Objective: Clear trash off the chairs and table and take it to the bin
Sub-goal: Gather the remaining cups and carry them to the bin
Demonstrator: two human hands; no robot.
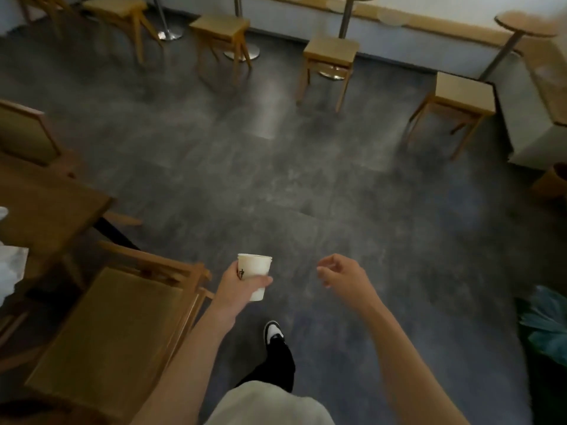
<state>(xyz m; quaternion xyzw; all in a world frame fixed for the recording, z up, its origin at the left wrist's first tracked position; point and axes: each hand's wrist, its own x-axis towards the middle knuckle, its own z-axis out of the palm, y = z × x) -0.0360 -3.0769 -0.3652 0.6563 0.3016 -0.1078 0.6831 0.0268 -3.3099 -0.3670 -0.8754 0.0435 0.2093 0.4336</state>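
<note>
My left hand [237, 288] grips a white paper cup [256, 268] upright, out in front of me above the grey floor. A dark mark shows on the cup's side. My right hand [342, 273] hangs beside it, to the right, fingers loosely curled and holding nothing. A wooden chair [107, 326] stands just left of my left arm, its seat bare. At the left edge a wooden table [46, 210] carries crumpled white paper [10, 271], partly cut off by the frame. No bin is clearly in view.
Open grey floor [276, 185] stretches ahead. Several wooden stools [331, 53] and round pedestal tables [527, 26] line the far wall. A white counter corner [534, 130] juts in at right. A teal bag-like shape [543, 320] lies low right. My shoe [273, 331] steps forward.
</note>
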